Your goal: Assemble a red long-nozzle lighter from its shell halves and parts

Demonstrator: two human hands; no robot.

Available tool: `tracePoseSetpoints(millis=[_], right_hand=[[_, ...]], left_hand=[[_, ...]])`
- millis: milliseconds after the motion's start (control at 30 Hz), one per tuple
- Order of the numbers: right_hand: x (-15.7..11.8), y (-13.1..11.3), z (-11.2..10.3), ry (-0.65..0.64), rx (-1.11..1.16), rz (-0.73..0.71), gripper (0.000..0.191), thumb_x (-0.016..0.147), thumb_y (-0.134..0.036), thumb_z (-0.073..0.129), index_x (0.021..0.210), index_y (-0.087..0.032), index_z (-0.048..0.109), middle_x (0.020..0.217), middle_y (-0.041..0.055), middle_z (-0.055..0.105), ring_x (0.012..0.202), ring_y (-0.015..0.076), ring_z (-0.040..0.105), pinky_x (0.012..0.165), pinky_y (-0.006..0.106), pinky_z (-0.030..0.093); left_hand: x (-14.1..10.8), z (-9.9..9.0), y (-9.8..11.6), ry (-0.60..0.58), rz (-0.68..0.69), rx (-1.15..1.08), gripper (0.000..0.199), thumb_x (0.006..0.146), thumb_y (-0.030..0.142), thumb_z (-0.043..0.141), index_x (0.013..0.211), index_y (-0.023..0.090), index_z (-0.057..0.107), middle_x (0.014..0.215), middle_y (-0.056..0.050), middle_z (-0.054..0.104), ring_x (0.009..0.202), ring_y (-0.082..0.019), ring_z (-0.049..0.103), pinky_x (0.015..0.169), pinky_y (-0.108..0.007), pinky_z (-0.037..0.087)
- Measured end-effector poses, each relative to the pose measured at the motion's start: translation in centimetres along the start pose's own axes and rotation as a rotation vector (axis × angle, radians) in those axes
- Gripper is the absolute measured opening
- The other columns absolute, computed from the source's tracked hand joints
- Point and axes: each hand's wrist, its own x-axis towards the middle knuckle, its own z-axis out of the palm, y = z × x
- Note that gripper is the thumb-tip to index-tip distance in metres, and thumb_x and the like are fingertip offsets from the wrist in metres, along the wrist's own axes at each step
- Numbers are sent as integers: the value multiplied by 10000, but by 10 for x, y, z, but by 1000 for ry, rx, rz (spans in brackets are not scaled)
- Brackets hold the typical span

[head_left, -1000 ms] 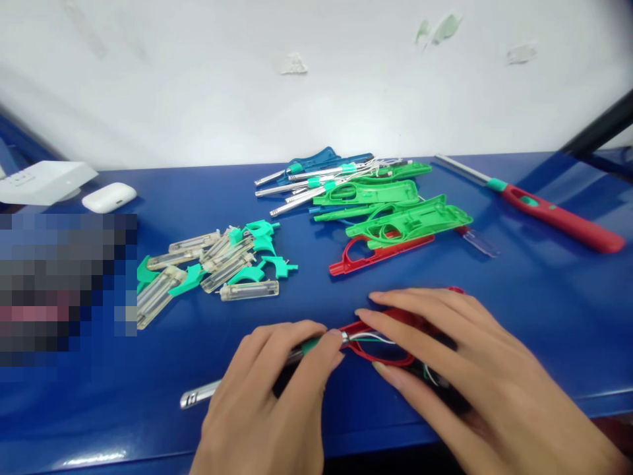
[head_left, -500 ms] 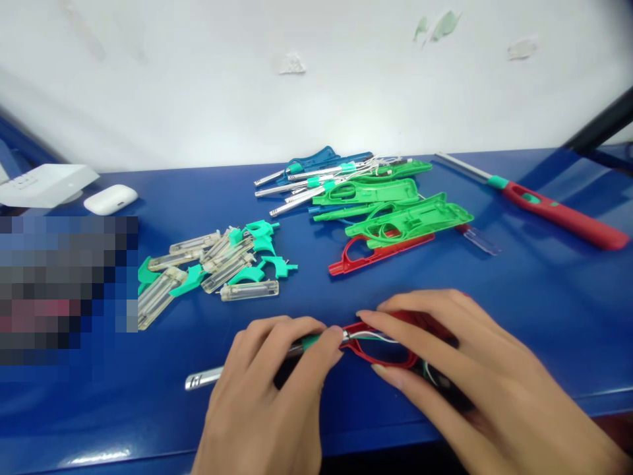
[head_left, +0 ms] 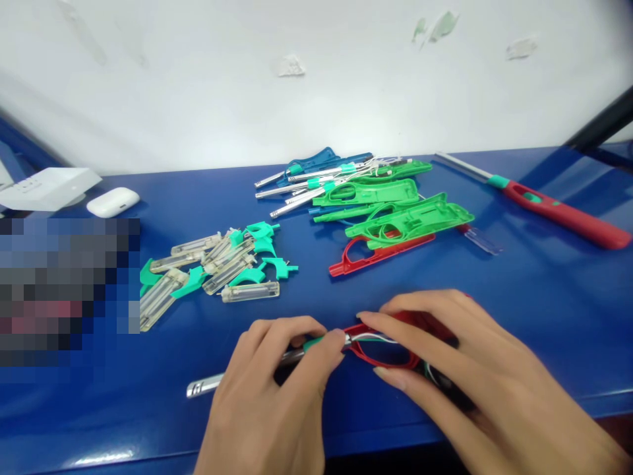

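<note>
Foremost: left hand (head_left: 277, 382), pinching tube (head_left: 205, 385), whose midsection the fingers hide. Right hand (head_left: 459, 363), gripping red shell (head_left: 413, 320), far end covered. White wire (head_left: 374, 337), between hands, vanishing beneath right fingers. Support: blue table (head_left: 123, 382), near edge. Leftward: pixelated patch (head_left: 64, 290), contents illegible. Behind: white wall (head_left: 198, 86), scuffed.

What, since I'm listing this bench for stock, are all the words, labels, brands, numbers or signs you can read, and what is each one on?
None can be read.
White box at far left: faint grey marks, too small and blurred to read.
Metal tube in the left hand: dark marks near its tip, apparently slots rather than letters.
Pixelated patch at left: any text there is hidden.
</note>
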Motion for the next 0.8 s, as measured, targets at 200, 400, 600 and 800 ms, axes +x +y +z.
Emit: tracePoseSetpoints(millis=[200,400,600,800], right_hand=[[-1,-1,1,-28,-12,-21,452,1196,-451,535,1647,-438,516,1491,-34,693,1367,213,628,1053,387,637],[6,-3,1,8,-15,-34,395,1204,-425,530,1598,-425,546,1431,-50,728,1318,206,659,1029,386,636],[7,-6,-3,64,-4,-12,412,1193,-476,534,1597,-402,567,1458,6,721,1314,233,703,1018,395,667],[-8,14,-16,85,4,-49,416,1136,-521,630,1540,-422,614,1538,-33,677,1414,206,647,1146,328,621]], left_hand=[[-2,-1,1,9,-9,23,446,1028,32,561,1287,364,706,1174,44,739,1000,-95,718,822,-169,559],[-1,-4,1,-16,23,32,456,1023,37,557,1331,342,701,1222,13,709,1054,-114,705,867,-198,567],[-5,-2,-2,-8,34,17,419,1049,63,560,1343,330,693,1235,-3,688,1078,-136,675,829,-225,564],[-11,1,-7,-1,36,22,361,1109,137,547,1371,338,693,1293,-10,662,1150,-164,640,898,-280,537]])
